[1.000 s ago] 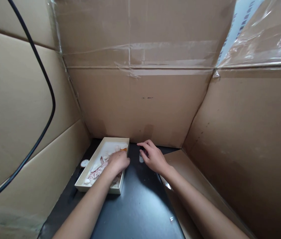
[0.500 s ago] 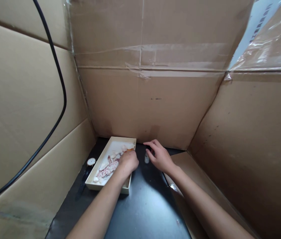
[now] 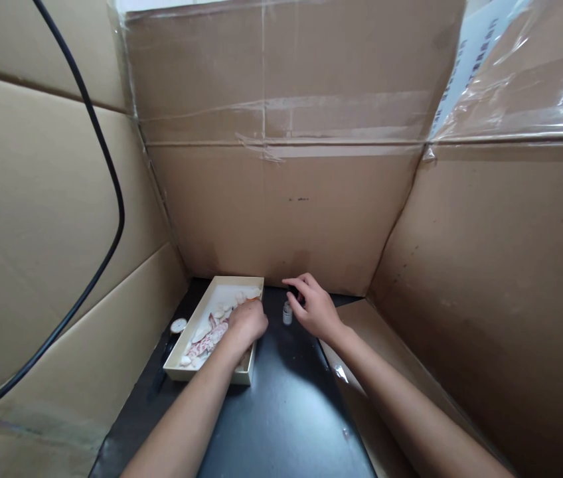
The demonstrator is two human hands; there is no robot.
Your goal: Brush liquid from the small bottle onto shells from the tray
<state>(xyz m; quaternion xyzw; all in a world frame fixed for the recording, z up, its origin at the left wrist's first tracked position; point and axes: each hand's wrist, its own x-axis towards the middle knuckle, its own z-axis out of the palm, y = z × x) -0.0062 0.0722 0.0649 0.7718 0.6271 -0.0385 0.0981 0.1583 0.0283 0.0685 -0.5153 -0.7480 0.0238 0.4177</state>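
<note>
A shallow cream box (image 3: 176, 374) with a white lining holds several pale seashells and red-speckled pieces (image 3: 206, 340). My left hand (image 3: 248, 324) is at the box's right side, its fingers curled closed; whatever they may hold is hidden behind the knuckles. A bit of orange shows at its far edge. Right of the box, a small glass vial (image 3: 287, 314) with a pale label stands upright on the black tabletop (image 3: 281, 405). Beside it is my right hand (image 3: 315, 309), fingers bent and apart, the thumb close to the vial's top; I cannot tell whether they touch.
A wristwatch (image 3: 178, 326) with a white dial and dark strap lies left of the box. Cardboard walls (image 3: 281, 219) enclose the table on three sides. A cardboard flap (image 3: 356, 325) lies along the right, and a black cable (image 3: 121, 212) hangs at the left.
The whole view has shifted a little, so things appear slightly further left. The fingers of both hands keep nearly the same pose, and the vial and box stay in place.
</note>
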